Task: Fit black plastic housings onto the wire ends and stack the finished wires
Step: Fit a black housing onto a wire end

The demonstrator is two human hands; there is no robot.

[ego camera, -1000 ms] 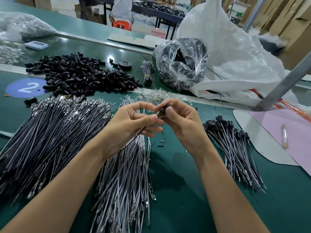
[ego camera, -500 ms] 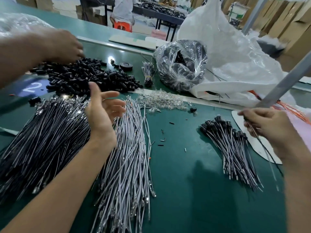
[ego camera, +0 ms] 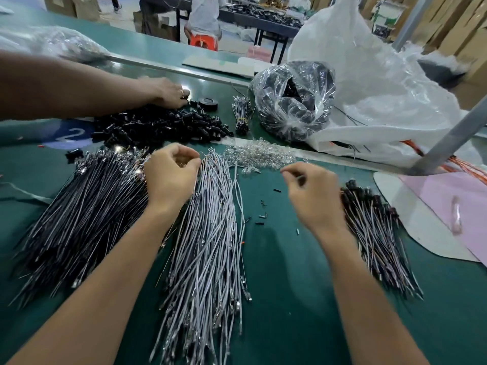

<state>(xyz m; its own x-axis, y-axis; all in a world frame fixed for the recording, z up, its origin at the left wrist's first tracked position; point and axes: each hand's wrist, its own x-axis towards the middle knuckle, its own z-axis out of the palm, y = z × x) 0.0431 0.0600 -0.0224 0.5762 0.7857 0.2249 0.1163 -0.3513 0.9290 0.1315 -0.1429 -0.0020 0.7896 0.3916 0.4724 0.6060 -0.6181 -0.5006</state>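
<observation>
Left hand (ego camera: 171,177): fingers curled at the top ends of the grey wires (ego camera: 208,233); can't tell if it grips one. Right hand (ego camera: 313,191): fingers curled, thumb to forefinger, blurred, hold unclear. It sits just beside the finished stack (ego camera: 374,233), whose housed ends point away. Black wires (ego camera: 84,214) lie far left. Housings pile (ego camera: 163,125) sits beyond, with another person's hand (ego camera: 168,93) at its far edge.
</observation>
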